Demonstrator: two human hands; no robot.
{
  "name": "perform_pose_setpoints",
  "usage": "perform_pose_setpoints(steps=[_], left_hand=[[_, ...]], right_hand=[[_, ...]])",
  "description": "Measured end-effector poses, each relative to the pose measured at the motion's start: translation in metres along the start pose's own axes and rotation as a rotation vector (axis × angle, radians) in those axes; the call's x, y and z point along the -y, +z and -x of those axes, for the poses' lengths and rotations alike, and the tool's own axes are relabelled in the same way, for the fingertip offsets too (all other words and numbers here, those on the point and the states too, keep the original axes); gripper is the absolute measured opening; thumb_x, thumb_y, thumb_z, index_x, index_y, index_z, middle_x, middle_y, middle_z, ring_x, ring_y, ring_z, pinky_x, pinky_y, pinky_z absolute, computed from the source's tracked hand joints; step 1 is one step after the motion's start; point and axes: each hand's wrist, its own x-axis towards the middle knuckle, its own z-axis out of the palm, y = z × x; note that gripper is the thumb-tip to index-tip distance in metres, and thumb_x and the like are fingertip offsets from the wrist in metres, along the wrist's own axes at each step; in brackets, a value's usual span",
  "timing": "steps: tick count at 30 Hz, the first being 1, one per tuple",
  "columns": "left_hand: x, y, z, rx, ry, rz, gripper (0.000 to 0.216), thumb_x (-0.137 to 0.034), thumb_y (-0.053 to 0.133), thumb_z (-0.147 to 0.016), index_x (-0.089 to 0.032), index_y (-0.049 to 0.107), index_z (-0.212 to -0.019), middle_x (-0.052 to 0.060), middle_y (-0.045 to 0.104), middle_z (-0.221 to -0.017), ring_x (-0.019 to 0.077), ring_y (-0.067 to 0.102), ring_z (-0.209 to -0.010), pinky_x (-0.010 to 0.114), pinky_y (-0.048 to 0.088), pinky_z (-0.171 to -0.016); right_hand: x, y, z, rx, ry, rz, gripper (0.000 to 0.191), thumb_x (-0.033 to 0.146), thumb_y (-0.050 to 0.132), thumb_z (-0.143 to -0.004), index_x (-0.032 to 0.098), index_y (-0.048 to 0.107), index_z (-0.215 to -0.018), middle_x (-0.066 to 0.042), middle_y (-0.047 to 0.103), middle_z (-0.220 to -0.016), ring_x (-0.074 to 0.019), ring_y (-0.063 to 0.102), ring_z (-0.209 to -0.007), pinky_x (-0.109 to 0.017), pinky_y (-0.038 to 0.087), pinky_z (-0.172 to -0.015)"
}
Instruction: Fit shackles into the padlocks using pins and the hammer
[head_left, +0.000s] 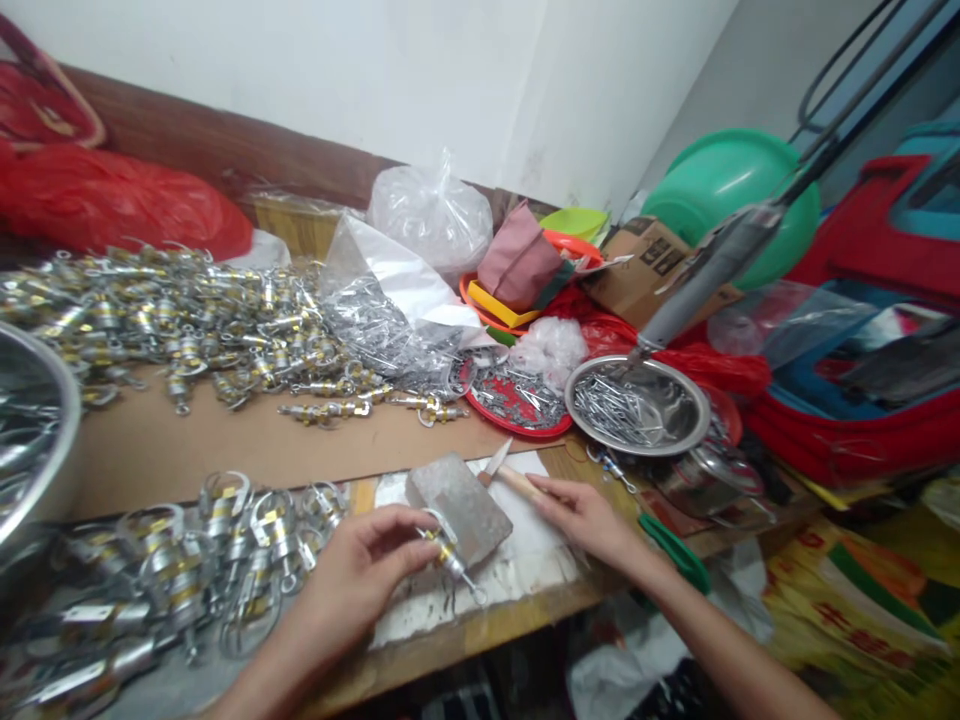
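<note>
My left hand [379, 565] pinches a small metal fitting [448, 553] with a silver and brass-coloured body and an eyelet at its lower end. The fitting is held at the near edge of a grey metal block [463, 505], which rests on a white sheet [525, 565]. In my right hand [581, 515] is the wooden handle of a small hammer [517, 480]; its head lies at the block's upper right corner. Similar fittings [255, 540] are heaped to the left of my left hand, and a bigger pile [172, 320] spreads farther back.
A steel bowl [690, 425] of metal pins and a red tray [525, 430] of small parts stand behind the hammer. Clear bags [431, 215] sit by the wall. A grey tool on a rod [697, 270] slants over the bowl. At far left, a metal basin [71, 420] holds parts.
</note>
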Motion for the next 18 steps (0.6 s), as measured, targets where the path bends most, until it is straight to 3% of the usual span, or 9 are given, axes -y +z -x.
perform_pose_setpoints(steps=[3,7,11,14,18], left_hand=[[0.000,-0.001,0.002,-0.051,0.176,-0.205,0.005,-0.025,0.067,-0.066,-0.023,0.072,-0.067,0.007,0.067,-0.083,0.0243,0.061,-0.083,0.032,0.046,-0.074],[-0.002,0.003,0.006,-0.086,0.287,-0.330,0.012,-0.029,0.061,-0.072,-0.025,0.071,-0.067,0.007,0.062,-0.083,0.0237,0.059,-0.085,0.030,0.045,-0.072],[-0.001,0.004,0.009,-0.061,0.270,-0.297,0.013,-0.028,0.059,-0.075,-0.024,0.070,-0.069,0.006,0.065,-0.078,0.0213,0.061,-0.077,0.028,0.046,-0.069],[-0.002,0.004,0.011,-0.129,0.236,-0.252,0.009,-0.026,0.063,-0.072,-0.024,0.072,-0.069,0.006,0.068,-0.079,0.0216,0.062,-0.080,0.027,0.048,-0.070],[-0.003,0.007,0.014,-0.209,0.234,-0.189,0.008,-0.020,0.067,-0.067,-0.023,0.074,-0.065,0.005,0.071,-0.073,0.0200,0.065,-0.074,0.026,0.050,-0.069]], right_hand=[[-0.006,-0.003,-0.029,0.003,-0.033,0.257,0.027,0.027,0.044,-0.088,0.018,0.066,-0.100,-0.006,0.068,-0.094,-0.0176,0.063,-0.085,-0.029,0.050,-0.075],[-0.011,-0.011,-0.090,-0.079,-0.005,0.416,0.031,0.009,0.039,-0.088,0.018,0.060,-0.110,-0.009,0.060,-0.111,-0.0187,0.053,-0.107,-0.032,0.040,-0.091],[-0.023,-0.012,-0.140,0.060,0.005,0.464,0.020,0.023,0.052,-0.086,0.017,0.058,-0.104,-0.007,0.059,-0.106,-0.0185,0.057,-0.096,-0.037,0.046,-0.083],[-0.028,-0.010,-0.152,0.099,-0.017,0.450,0.024,0.030,0.050,-0.087,0.015,0.055,-0.105,-0.007,0.056,-0.108,-0.0173,0.057,-0.093,-0.038,0.048,-0.080],[-0.024,-0.014,-0.147,0.027,-0.032,0.348,0.013,0.020,0.057,-0.081,0.014,0.065,-0.090,-0.007,0.065,-0.093,-0.0198,0.060,-0.089,-0.035,0.047,-0.080]])
